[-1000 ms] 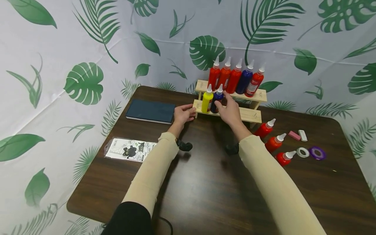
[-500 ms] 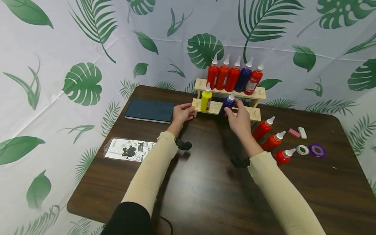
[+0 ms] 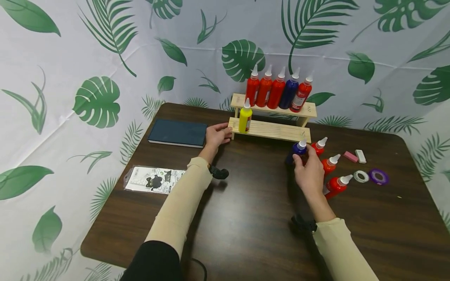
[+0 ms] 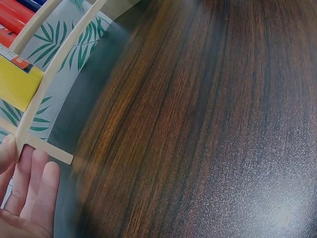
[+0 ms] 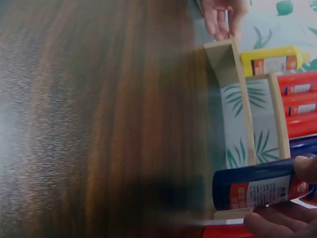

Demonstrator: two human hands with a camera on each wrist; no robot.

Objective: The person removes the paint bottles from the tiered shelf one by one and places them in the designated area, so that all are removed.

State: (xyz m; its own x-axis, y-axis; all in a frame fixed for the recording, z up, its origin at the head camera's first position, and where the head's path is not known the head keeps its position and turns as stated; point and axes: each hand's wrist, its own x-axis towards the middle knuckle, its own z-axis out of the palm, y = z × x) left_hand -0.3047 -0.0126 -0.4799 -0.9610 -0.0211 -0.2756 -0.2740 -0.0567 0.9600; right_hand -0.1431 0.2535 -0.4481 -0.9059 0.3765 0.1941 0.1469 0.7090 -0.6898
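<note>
A two-tier wooden rack (image 3: 277, 130) stands at the back of the table. My left hand (image 3: 215, 136) pinches the left end of its lower shelf, thumb above and fingers beneath in the left wrist view. A yellow squeeze bottle (image 3: 245, 120) stands at that end of the shelf. My right hand (image 3: 310, 173) grips a dark blue squeeze bottle (image 5: 265, 184) with a white nozzle, in front of the rack's right end. The head view has the bottle roughly upright. On the upper shelf stand several red squeeze bottles (image 3: 275, 94) and one blue bottle (image 3: 289, 95).
Three red bottles (image 3: 335, 186) stand right of my right hand, partly covered by it. Beyond them lie a pink eraser (image 3: 350, 156), a white eraser (image 3: 360, 156), a white tape roll (image 3: 357, 179) and a purple one (image 3: 373, 175). A dark notebook (image 3: 177, 132) and cat-print packet (image 3: 151, 180) lie left.
My right hand has taken the blue bottle off the lower shelf beside the yellow one and carried it right and toward me. My left hand keeps its hold on the rack.
</note>
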